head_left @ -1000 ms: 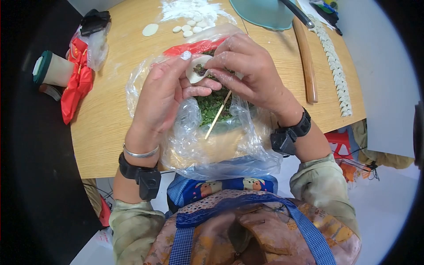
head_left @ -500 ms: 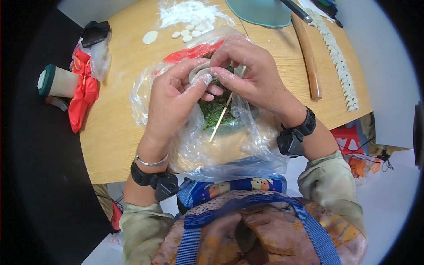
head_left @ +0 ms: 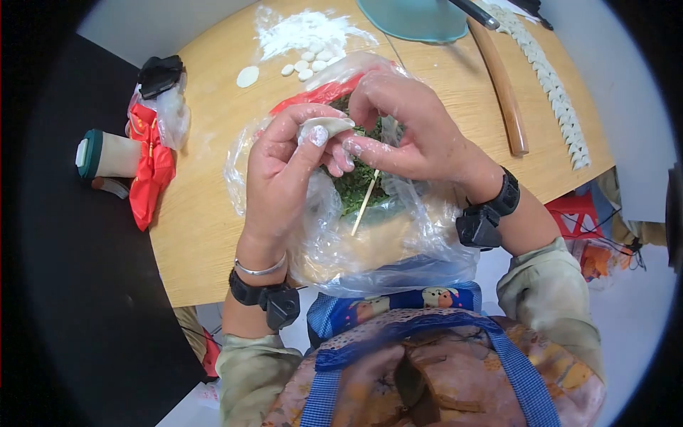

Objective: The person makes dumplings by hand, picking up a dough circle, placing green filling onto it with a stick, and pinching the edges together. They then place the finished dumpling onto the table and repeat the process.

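Observation:
My left hand (head_left: 281, 156) pinches a folded dumpling (head_left: 336, 127) between its floury thumb and fingers. Just right of it, my right hand (head_left: 413, 128) is curled with thumb and forefinger apart, and nothing shows between them. Below both hands sits chopped green filling (head_left: 350, 192) inside a clear plastic bag (head_left: 434, 220). A thin wooden stick like a chopstick (head_left: 365, 205) leans out of the filling. My hands hide part of the filling and the stick's upper end.
Small dough rounds (head_left: 304, 74), a flat wrapper (head_left: 247, 77) and spread flour (head_left: 302, 32) lie at the back. On the right are a rolling pin (head_left: 501, 96) and a long row of dumplings (head_left: 555, 89). A teal board (head_left: 416, 21) and a green-lidded cup (head_left: 114, 155) flank these.
My right hand's fingers have come off the dough and moved slightly right. The dumpling, now seen folded, stays in my left hand. The whole view has shifted a little.

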Tool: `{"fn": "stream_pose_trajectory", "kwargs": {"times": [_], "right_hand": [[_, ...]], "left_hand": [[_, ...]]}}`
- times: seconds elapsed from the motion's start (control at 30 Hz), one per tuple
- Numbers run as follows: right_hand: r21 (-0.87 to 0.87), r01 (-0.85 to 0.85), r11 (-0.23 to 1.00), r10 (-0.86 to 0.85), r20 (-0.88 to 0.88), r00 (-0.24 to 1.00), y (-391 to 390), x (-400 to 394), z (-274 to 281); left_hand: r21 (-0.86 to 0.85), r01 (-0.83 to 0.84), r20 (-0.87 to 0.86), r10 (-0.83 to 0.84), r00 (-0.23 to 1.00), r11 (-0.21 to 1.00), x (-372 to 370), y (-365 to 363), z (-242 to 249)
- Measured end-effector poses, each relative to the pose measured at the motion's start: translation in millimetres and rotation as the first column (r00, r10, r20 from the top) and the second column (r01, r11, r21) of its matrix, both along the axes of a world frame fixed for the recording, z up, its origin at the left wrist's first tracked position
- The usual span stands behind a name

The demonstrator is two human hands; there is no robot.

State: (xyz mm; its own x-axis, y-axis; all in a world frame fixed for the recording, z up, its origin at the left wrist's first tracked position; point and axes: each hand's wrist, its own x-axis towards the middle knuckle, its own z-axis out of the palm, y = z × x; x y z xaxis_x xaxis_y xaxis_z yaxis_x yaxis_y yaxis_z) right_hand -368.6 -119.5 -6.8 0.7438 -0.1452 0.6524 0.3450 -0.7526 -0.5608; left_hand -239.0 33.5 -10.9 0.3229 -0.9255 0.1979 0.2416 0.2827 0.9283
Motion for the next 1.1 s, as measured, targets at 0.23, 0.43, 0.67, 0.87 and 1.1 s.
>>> {"fn": "stream_pose_trajectory", "kwargs": {"times": [0.23, 0.43, 0.67, 0.87, 1.1], "right_hand": [[-0.045, -0.021, 0.999, 0.021, 0.008, 1.000, -1.3, -0.9, 0.4], [-0.088, -0.023, 0.996, 0.025, 0.020, 0.999, -2.1, -2.1, 0.4], [-0.170, -0.031, 0.985, 0.036, 0.026, 0.999, -2.8, -0.4, 1.0], [-0.207, -0.022, 0.978, 0.031, 0.037, 0.999, -1.1, 0.3, 2.1], [-0.162, -0.073, 0.984, 0.067, -0.044, 0.997, -4.1, -5.1, 6.3]], "left_hand": [[-0.010, -0.008, -0.018, 0.008, 1.000, 1.000, -2.6, -0.9, 0.5], [-0.014, 0.025, 0.006, -0.025, 1.000, 1.000, 0.4, -0.3, -2.9], [0.001, 0.034, 0.000, -0.034, 0.999, 0.999, 1.1, 1.2, -2.6], [0.004, 0.007, 0.013, -0.007, 1.000, 1.000, 1.7, -0.8, -3.5], [0.029, 0.020, 0.016, -0.020, 1.000, 0.999, -0.5, 1.3, -0.2]]}}
